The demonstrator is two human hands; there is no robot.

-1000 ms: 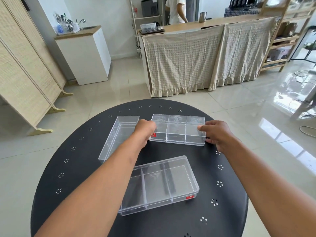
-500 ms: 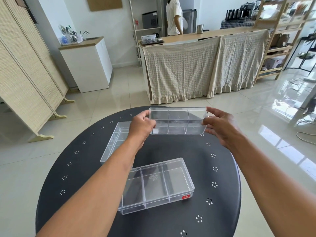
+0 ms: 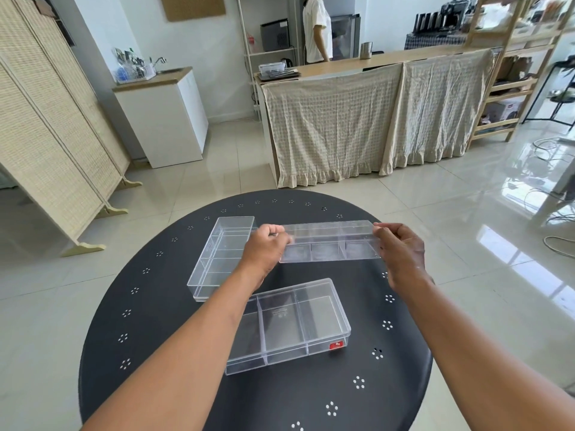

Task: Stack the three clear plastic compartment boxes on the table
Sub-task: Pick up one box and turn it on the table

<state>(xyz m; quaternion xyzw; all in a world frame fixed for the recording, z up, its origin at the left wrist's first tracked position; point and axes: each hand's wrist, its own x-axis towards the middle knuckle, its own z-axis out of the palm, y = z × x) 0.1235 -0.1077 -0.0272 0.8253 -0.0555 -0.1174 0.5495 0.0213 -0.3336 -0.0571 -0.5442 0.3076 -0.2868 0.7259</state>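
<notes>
A clear box [image 3: 329,242] is held up in the air above the far part of the round black desk [image 3: 155,306]. It is gripped at both short ends. The left hand [image 3: 264,245] is closed on its left end, and the right hand [image 3: 401,253] is closed on its right end, with the fingers [image 3: 384,228] curled over the top edge. The box is tipped, so its side wall and three little spaces inside can be seen. A second clear box [image 3: 222,255] is lying flat on the desk, to the left, partly hidden by the left arm. Its long side points away from the person. A third clear box [image 3: 289,325] is lying flat on the desk, nearer to the person, between the two arms. A small red sticker [image 3: 336,345] is seen on its front right corner. The three boxes are apart from each other, and none has been put on top of another yet.
</notes>
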